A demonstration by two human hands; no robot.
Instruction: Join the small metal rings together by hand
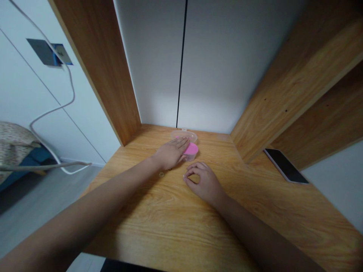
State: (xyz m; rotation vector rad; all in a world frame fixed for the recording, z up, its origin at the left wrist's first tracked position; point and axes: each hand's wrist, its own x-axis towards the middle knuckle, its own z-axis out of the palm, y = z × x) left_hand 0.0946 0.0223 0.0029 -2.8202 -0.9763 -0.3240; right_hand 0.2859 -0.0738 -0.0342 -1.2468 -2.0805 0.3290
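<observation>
Near the back edge of the desk (159,226) lies a small pink case (191,150), its clear lid (184,134) open. The left hand (171,153) rests flat on it, fingers outstretched. Just in front, the right hand (204,182) sits curled, thumb and forefinger tips meeting; I cannot tell if they pinch anything. A phone (286,165) lies by the right edge.

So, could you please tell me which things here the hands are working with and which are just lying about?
In hand:
- pink case, clear lid open, under the flat left hand
- right hand, fingers curled, tips on the desk beside the case
- tiny clear item by the left wrist

Lying about:
- dark phone, right
- white cable, left
- wall socket
</observation>
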